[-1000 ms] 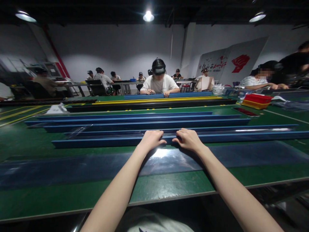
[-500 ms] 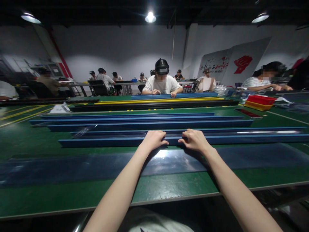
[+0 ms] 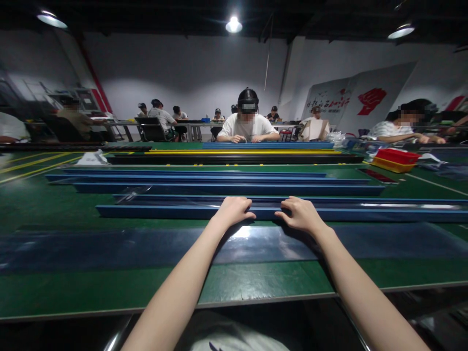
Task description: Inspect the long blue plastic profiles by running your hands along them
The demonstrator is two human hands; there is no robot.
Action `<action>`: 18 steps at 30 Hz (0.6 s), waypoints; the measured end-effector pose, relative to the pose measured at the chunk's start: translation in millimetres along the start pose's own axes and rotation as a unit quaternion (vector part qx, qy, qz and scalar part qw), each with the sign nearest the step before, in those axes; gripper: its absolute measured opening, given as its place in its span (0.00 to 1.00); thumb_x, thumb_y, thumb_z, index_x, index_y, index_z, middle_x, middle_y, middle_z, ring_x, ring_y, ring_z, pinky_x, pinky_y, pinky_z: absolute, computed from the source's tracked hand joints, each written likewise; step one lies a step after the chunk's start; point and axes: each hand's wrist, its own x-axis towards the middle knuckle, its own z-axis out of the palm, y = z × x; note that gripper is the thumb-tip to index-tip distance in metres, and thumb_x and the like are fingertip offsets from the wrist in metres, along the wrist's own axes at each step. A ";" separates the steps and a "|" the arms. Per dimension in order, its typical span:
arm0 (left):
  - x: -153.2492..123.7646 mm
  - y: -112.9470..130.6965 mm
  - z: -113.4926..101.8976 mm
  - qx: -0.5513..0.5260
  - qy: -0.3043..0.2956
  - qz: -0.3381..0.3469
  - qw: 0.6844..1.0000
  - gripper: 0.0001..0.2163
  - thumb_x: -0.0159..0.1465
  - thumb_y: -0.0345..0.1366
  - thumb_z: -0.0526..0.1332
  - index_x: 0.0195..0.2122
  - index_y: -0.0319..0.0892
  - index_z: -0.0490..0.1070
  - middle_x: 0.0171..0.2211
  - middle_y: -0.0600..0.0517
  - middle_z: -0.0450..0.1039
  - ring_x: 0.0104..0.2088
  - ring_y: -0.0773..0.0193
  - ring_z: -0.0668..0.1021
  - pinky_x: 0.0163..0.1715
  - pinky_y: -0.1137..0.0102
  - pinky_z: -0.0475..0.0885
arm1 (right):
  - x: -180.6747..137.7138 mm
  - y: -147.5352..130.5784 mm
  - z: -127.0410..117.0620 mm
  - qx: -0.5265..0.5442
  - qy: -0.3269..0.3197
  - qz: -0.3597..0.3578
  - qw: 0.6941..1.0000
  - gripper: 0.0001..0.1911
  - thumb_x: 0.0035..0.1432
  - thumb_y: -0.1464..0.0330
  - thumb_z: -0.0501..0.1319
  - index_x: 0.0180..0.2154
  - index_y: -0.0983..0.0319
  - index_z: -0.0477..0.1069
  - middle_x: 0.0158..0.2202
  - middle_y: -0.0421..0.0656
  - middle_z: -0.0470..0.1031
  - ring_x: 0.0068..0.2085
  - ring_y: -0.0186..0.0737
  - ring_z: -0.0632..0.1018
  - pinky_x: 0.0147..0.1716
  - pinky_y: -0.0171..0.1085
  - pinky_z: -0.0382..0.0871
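Note:
A long blue channel-shaped profile [image 3: 175,212] lies crosswise on the green bench in front of me. My left hand [image 3: 235,209] grips its near wall close to the middle, thumb on the front side and fingers bent over the top edge. A short gap to the right, my right hand [image 3: 298,213] grips the same wall in a like way, its fingertips hidden inside the channel. Crumpled clear film [image 3: 134,194] shows at the channel's left end. Under my forearms, a long clear plastic strip [image 3: 109,246] lies flat on the bench.
Beyond lie more blue profiles [image 3: 219,187], then black and yellow ones [image 3: 241,152]. A red and yellow bin [image 3: 397,160] and a phone [image 3: 378,176] are at the right. Across the bench sits a co-worker [image 3: 248,124]; another person works at the far right.
The view has shifted slightly. Both hands keep their hold on the channel, and the gap between them is a little wider. The facing co-worker's hands have moved closer together.

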 end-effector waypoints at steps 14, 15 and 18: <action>-0.7 -0.5 1.7 0.004 0.005 0.003 1.000 0.13 0.58 0.48 0.57 0.32 0.43 0.69 0.34 0.51 0.75 0.36 0.59 0.76 0.28 0.72 0.64 | 14.0 -23.7 12.8 0.006 0.057 -0.061 0.996 0.17 0.59 0.58 0.52 0.28 0.63 0.69 0.28 0.44 0.72 0.30 0.36 0.70 0.27 0.33 0.53; -0.7 -0.6 1.7 0.004 0.005 0.002 1.000 0.13 0.58 0.48 0.57 0.32 0.43 0.69 0.34 0.51 0.75 0.36 0.59 0.76 0.28 0.72 0.64 | 14.5 -23.4 12.1 0.006 0.055 -0.054 0.997 0.17 0.59 0.58 0.52 0.27 0.63 0.69 0.27 0.44 0.72 0.30 0.36 0.70 0.26 0.33 0.53; -1.0 -0.5 1.2 0.006 0.004 0.002 1.000 0.13 0.58 0.48 0.57 0.32 0.43 0.69 0.34 0.51 0.75 0.35 0.60 0.76 0.28 0.72 0.64 | 15.5 -23.3 9.4 0.008 0.042 -0.047 0.998 0.17 0.58 0.58 0.53 0.27 0.63 0.70 0.28 0.45 0.72 0.30 0.36 0.70 0.25 0.33 0.52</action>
